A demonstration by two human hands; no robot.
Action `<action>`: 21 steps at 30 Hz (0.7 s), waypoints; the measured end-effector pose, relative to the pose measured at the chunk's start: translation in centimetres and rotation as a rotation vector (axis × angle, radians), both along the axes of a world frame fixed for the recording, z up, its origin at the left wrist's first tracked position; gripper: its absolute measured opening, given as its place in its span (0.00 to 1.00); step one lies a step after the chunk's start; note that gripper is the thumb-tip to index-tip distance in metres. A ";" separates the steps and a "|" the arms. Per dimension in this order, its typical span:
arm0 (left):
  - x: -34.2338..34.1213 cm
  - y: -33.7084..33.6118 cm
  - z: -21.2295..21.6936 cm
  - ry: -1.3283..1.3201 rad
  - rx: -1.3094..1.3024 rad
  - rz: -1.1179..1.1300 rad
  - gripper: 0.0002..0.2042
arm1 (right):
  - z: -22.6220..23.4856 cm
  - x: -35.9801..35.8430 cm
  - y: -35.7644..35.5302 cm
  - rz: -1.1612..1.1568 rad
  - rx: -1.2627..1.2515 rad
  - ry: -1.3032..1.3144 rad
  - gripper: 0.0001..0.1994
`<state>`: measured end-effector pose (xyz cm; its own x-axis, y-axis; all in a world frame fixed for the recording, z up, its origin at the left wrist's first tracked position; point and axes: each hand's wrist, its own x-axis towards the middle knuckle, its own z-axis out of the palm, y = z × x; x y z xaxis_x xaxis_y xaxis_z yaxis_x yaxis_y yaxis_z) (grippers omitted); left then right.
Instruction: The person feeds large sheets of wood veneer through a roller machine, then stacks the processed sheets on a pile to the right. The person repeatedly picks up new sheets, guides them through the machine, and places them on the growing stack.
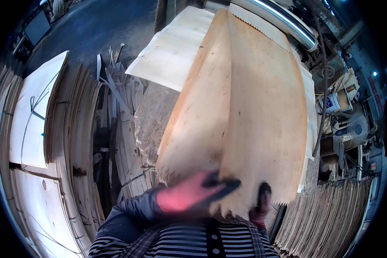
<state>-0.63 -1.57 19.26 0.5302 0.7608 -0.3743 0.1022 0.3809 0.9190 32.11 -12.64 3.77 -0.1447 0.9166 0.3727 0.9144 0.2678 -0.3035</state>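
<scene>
Two long, thin wood veneer sheets run away from me and overlap along a middle seam: the left veneer sheet (198, 116) and the right veneer sheet (264, 107). Both have ragged near edges. My left hand (193, 195), in a red and black glove, is blurred by motion. It lies across the near edge of the left sheet with its fingers stretched toward the seam. My right hand (261, 205), in a dark glove, curls around the near edge of the right sheet. My striped shirt shows at the bottom.
A paler sheet (172, 47) lies under the two veneers. Curved veneer stacks (38, 129) stand at the left, with wood scraps (120, 112) beside them. Another stack (331, 215) fills the lower right. A metal roller (284, 19) and machinery with a fan (354, 129) are on the right.
</scene>
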 end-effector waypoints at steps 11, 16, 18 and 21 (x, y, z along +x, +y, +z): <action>-5.5 -1.0 -21.3 0.711 0.873 0.320 0.26 | 6.4 -1.2 6.7 -0.075 0.076 -0.209 0.19; -4.2 0.1 -15.7 0.703 0.450 0.405 0.25 | 4.7 0.1 18.8 -0.033 0.071 -0.259 0.24; -4.3 0.3 -15.5 0.617 0.429 0.498 0.23 | 4.6 -0.7 21.2 0.026 0.090 -0.301 0.24; -4.2 -0.3 -15.3 0.435 0.348 0.671 0.22 | 4.3 -1.9 23.9 0.086 0.144 -0.316 0.23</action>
